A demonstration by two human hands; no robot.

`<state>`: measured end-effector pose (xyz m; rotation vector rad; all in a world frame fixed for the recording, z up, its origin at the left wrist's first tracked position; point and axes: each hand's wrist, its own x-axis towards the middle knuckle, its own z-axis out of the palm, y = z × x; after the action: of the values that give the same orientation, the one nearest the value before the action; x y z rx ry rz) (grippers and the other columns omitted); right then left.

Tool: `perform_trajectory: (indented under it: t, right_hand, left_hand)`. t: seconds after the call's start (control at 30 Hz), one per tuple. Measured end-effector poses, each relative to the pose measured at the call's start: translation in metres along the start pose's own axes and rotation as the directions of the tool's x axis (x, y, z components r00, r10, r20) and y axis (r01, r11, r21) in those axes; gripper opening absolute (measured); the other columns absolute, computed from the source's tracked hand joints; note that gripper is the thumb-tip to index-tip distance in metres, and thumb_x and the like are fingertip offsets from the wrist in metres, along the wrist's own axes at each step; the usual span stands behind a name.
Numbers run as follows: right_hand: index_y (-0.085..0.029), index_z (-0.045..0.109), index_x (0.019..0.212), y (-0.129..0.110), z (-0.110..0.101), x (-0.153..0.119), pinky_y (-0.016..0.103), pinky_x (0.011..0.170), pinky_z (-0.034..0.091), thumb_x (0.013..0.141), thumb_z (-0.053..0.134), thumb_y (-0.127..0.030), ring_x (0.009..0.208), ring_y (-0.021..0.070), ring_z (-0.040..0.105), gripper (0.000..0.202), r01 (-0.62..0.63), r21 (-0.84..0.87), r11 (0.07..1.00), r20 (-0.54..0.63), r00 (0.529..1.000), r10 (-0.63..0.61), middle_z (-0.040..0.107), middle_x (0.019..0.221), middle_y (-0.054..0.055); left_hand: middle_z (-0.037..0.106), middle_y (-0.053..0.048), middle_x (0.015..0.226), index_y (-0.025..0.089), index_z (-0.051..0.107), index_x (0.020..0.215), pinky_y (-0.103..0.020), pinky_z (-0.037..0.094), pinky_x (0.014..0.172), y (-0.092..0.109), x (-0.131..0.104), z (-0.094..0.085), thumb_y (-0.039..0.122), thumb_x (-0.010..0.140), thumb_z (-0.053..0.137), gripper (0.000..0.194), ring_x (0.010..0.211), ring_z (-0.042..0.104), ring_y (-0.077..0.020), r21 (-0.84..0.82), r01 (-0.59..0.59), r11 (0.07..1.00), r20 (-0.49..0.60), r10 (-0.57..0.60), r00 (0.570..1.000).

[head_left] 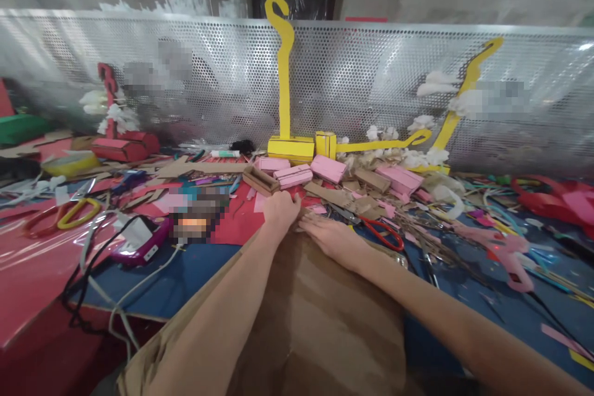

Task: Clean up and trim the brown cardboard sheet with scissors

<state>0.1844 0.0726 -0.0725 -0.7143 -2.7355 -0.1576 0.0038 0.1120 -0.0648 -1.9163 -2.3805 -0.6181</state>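
Note:
A large brown cardboard sheet [334,309] stretches from my body up onto the table. At its far end my left hand [281,213] is closed on the edge, thumb upward. My right hand [334,238] lies beside it, fingers stretched out together on the cardboard, tips almost meeting the left hand. Just beyond my hands sit an open cardboard box [260,181] and several small pink boxes [293,176]. Scissors with red handles [383,232] lie right of my right hand, partly among scraps.
Yellow hooked paper shapes on boxes [291,147] lean against a perforated metal panel [223,74]. A pink glue gun [505,253] lies at right. Yellow-handled scissors [78,213], a purple device [139,247] and loose cables [88,297] are at left. Scraps litter the blue tabletop.

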Motion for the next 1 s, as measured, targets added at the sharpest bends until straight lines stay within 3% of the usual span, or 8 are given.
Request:
perform_trajectory:
  t: [0.17,0.37,0.67,0.83,1.0]
  right_hand:
    - [-0.007,0.058,0.141,-0.011,-0.025,-0.018,0.043,0.120,0.041,0.094,0.042,-0.001,0.139,0.0253,0.054,0.050,-0.012,0.007,1.000,0.119,0.993,0.011,0.059,0.146,0.020]
    - [-0.003,0.059,0.140,-0.018,-0.037,-0.025,0.041,0.121,0.040,0.094,0.044,-0.001,0.139,0.0266,0.053,0.048,-0.031,-0.003,1.000,0.180,0.983,0.031,0.057,0.146,0.022]
    - [-0.005,0.062,0.136,-0.023,-0.043,-0.066,0.041,0.116,0.047,0.086,0.042,0.004,0.132,0.0254,0.060,0.055,-0.017,0.000,1.000,0.073,0.997,0.016,0.064,0.140,0.019]
    - [-0.010,0.065,0.133,-0.033,-0.065,-0.132,0.034,0.111,0.052,0.078,0.037,0.008,0.126,0.0209,0.065,0.064,0.002,-0.004,1.000,-0.001,1.000,-0.002,0.069,0.135,0.013]
    - [-0.024,0.047,0.153,-0.047,-0.084,-0.212,0.025,0.113,0.048,0.074,0.035,0.012,0.134,0.0140,0.057,0.088,-0.082,0.009,0.997,-0.117,0.990,0.082,0.059,0.147,0.003]
  left_hand:
    - [0.077,-0.022,0.104,0.008,0.077,0.105,-0.041,0.054,0.089,0.005,-0.001,0.003,0.043,0.099,0.040,0.051,0.103,0.073,-0.0348,0.022,-0.010,1.000,-0.041,0.011,0.999]
    - [0.078,-0.023,0.101,0.007,0.077,0.104,-0.042,0.056,0.085,0.009,0.000,0.002,0.041,0.098,0.042,0.049,0.098,0.075,-0.0357,0.047,0.001,0.999,-0.068,0.002,0.998]
    - [0.078,-0.022,0.101,0.008,0.078,0.105,-0.041,0.056,0.085,0.006,0.004,0.008,0.043,0.097,0.043,0.050,0.098,0.075,-0.0353,0.080,0.001,0.997,-0.066,0.004,0.998]
    - [0.078,-0.023,0.098,0.008,0.079,0.100,-0.041,0.057,0.082,0.004,0.005,0.005,0.041,0.098,0.041,0.050,0.095,0.076,-0.0352,0.088,0.004,0.996,-0.066,0.002,0.998]
    - [0.078,-0.022,0.101,0.010,0.078,0.102,-0.040,0.057,0.084,0.013,0.003,0.008,0.041,0.098,0.041,0.049,0.097,0.075,-0.0340,0.088,-0.033,0.996,-0.056,0.038,0.998]
